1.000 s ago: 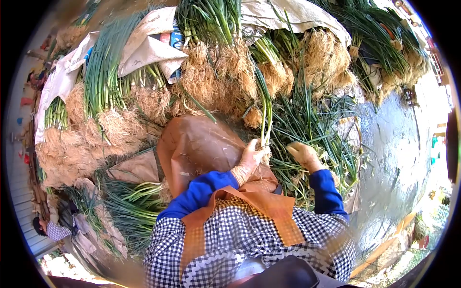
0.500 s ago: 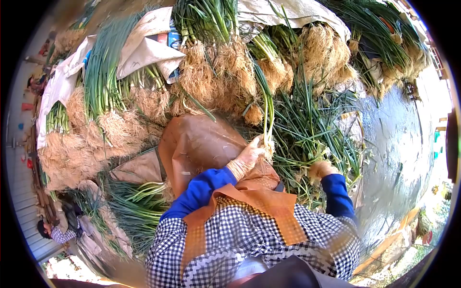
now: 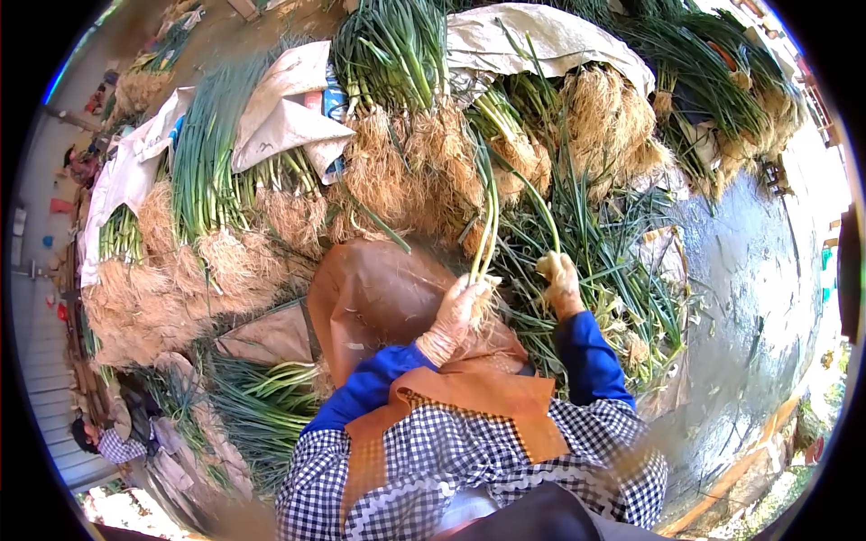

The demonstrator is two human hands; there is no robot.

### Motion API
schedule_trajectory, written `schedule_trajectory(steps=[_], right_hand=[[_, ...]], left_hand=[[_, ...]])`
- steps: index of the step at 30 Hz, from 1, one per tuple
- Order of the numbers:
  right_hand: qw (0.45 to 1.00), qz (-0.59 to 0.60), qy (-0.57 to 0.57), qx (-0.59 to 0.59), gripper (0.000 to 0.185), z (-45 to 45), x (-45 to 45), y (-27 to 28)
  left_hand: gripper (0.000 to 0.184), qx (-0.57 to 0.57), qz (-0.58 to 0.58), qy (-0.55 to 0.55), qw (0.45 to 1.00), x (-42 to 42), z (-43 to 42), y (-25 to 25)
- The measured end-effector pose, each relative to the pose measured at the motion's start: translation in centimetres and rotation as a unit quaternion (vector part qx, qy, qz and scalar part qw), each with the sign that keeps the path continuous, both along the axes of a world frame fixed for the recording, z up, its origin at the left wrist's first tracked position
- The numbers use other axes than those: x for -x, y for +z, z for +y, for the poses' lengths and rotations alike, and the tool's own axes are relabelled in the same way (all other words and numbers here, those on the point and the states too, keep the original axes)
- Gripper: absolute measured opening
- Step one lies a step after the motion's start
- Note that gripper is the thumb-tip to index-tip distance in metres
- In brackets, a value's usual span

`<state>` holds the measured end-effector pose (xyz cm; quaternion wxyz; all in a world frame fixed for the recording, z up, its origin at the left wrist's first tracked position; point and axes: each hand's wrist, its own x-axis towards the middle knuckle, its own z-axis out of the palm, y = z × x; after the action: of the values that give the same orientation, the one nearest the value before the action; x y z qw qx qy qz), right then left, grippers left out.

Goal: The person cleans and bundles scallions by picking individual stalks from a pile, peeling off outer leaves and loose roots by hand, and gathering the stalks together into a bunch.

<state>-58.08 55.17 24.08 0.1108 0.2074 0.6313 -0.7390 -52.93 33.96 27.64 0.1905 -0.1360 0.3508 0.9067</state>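
Observation:
My left hand (image 3: 454,316) is closed around a few green onions (image 3: 488,233) just above their roots. Their pale stems and green tops point away from me, and the stringy roots hang below my fingers. To the right, my right hand (image 3: 561,281) pinches the low end of a single green onion stalk (image 3: 544,212), whose upper part bends left toward the others. Both hands are above the right side of a brown apron (image 3: 379,288) spread over my lap. A heap of loose green leaves (image 3: 600,234) lies beside and beyond my right hand.
Bundles of green onions (image 3: 397,54) with bushy roots line the far side, partly under pale sacking (image 3: 550,36). More green onions (image 3: 262,397) lie at my left. Wet grey ground (image 3: 744,279) stretches along the right. Another person (image 3: 117,433) is at the far left.
My right hand has risen from the leaf heap, moving up and left, and now pinches a stalk. My left hand has shifted slightly left with the green onions. The view has moved a little.

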Motion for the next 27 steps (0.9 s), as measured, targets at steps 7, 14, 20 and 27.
schedule_trajectory(steps=[7, 14, 20, 27], right_hand=[[0.676, 0.126, 0.472, -0.552, 0.025, -1.8, 9.6, 6.2], [0.699, 0.103, 0.274, -0.653, 0.046, -8.3, 25.9, 7.0], [0.795, 0.080, 0.392, -0.456, 0.028, -2.0, 18.5, 7.3], [0.914, -0.045, 0.349, 0.200, 0.058, 3.1, -1.2, 5.2]], left_hand=[[0.020, -0.164, -0.155, -0.193, 0.955, 1.3, 1.3, -1.8], [0.019, -0.091, -0.097, -0.196, 0.972, 1.0, 0.9, 1.8], [0.014, -0.010, -0.121, -0.136, 0.983, 0.1, 1.9, -2.1], [0.019, -0.229, -0.214, -0.142, 0.939, -0.4, 4.8, -1.7]])
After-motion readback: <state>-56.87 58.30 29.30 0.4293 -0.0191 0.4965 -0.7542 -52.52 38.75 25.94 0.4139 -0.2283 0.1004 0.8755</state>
